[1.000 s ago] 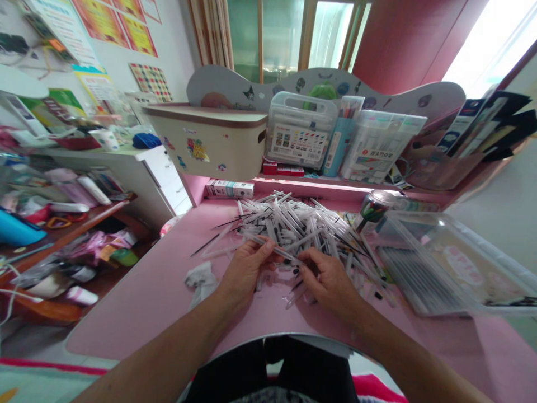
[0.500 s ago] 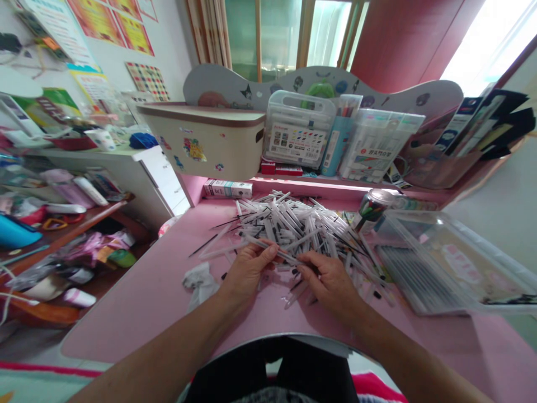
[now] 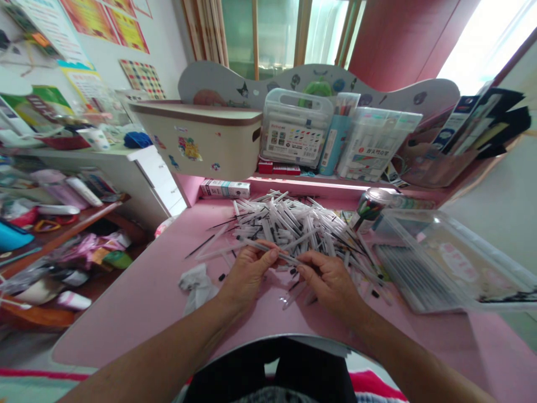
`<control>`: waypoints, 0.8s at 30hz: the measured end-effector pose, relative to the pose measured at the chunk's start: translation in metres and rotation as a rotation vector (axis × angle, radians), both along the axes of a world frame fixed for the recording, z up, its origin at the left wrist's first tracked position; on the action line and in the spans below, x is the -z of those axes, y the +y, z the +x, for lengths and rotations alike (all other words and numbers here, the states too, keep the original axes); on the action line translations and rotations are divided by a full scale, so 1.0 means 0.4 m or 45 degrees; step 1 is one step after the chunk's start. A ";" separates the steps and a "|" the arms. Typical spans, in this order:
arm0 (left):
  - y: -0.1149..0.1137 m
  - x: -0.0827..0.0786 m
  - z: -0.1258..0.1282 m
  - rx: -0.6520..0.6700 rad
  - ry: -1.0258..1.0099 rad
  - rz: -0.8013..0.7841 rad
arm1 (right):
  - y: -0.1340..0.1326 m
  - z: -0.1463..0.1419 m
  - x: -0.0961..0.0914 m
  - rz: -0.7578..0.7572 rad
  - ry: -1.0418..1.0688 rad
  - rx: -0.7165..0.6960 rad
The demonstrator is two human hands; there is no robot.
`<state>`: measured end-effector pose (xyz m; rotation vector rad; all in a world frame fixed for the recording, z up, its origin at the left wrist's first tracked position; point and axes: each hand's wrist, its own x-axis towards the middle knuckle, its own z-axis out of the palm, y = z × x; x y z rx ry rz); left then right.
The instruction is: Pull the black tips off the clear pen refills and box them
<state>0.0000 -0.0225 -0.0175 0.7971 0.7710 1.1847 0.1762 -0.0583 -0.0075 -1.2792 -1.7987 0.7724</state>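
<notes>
Between my two hands is a slim whitish pen (image 3: 288,258) with a dark end, lying at a slant. My left hand (image 3: 251,274) pinches it along its barrel between thumb and fingers. The fingers of my right hand (image 3: 329,280) are closed on the pen's right end, whose tip they hide. Just behind my hands spreads a heap of clear pen barrels (image 3: 289,215) mixed with thin black refills. A small black cap (image 3: 222,277) lies left of my left hand. Close by is a crumpled white tissue (image 3: 199,288).
On the right, an open clear plastic case (image 3: 419,280) holds a row of pens, its lid tilted up. A drink can (image 3: 373,206) stands behind it. Along the back, a shelf carries a beige bin (image 3: 201,140), a marker case (image 3: 293,131) and a pen holder (image 3: 440,168).
The view has shifted slightly. Both hands keep their grip on the pen, with hardly any movement.
</notes>
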 end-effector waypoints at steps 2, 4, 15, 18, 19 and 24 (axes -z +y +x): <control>-0.002 0.001 0.002 -0.002 0.011 0.027 | 0.002 0.000 -0.004 -0.024 0.065 -0.013; -0.009 0.001 0.008 0.032 0.039 0.041 | 0.003 0.000 -0.008 -0.048 0.137 -0.041; -0.027 -0.017 -0.020 0.044 0.376 0.079 | -0.021 0.063 -0.114 0.090 -0.152 -0.041; -0.010 -0.032 -0.039 0.024 0.501 0.162 | -0.062 0.155 -0.206 0.431 -0.300 0.182; -0.005 -0.039 -0.045 0.030 0.561 0.201 | -0.078 0.193 -0.237 0.521 -0.347 0.291; -0.006 -0.078 -0.095 0.347 1.035 0.362 | -0.117 0.371 -0.332 0.381 -0.599 0.783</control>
